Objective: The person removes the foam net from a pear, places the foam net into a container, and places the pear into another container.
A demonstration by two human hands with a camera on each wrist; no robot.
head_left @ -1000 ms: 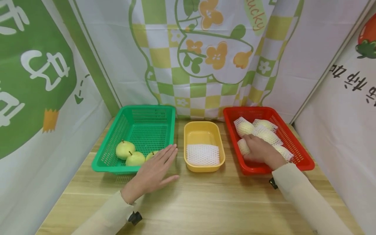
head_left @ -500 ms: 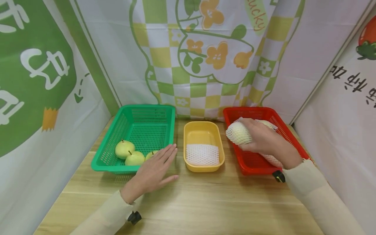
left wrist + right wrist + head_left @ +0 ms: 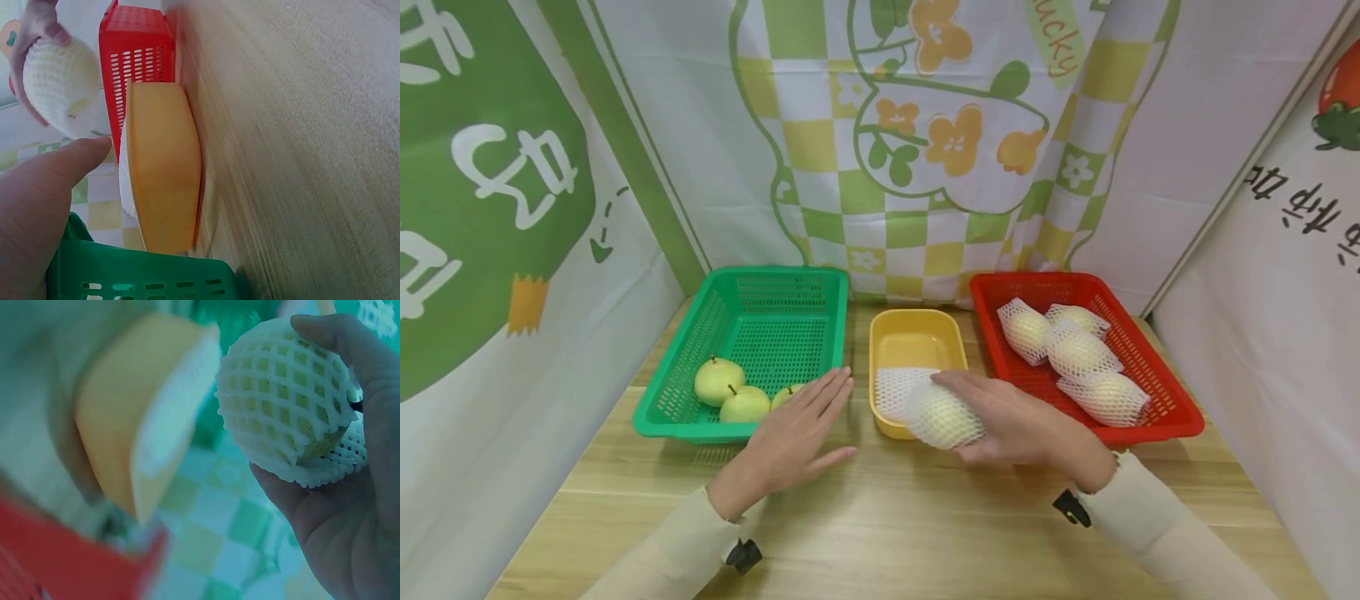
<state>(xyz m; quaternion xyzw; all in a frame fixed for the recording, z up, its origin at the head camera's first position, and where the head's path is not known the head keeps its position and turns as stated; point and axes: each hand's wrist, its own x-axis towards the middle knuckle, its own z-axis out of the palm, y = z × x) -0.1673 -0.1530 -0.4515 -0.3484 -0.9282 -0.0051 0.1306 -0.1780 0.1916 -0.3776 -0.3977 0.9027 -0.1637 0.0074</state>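
The right hand (image 3: 1026, 425) is gripping a net-wrapped pear (image 3: 943, 417), fingers curled round it, above the near edge of the yellow tray (image 3: 917, 333). The left hand (image 3: 790, 446) is lying flat, fingers straight, on the wooden table (image 3: 925, 525) beside the green basket (image 3: 767, 287).

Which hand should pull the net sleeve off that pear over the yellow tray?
Probably the left. The right hand already grips the wrapped pear above the yellow tray, while the left hand rests flat and free on the table beside the green basket.
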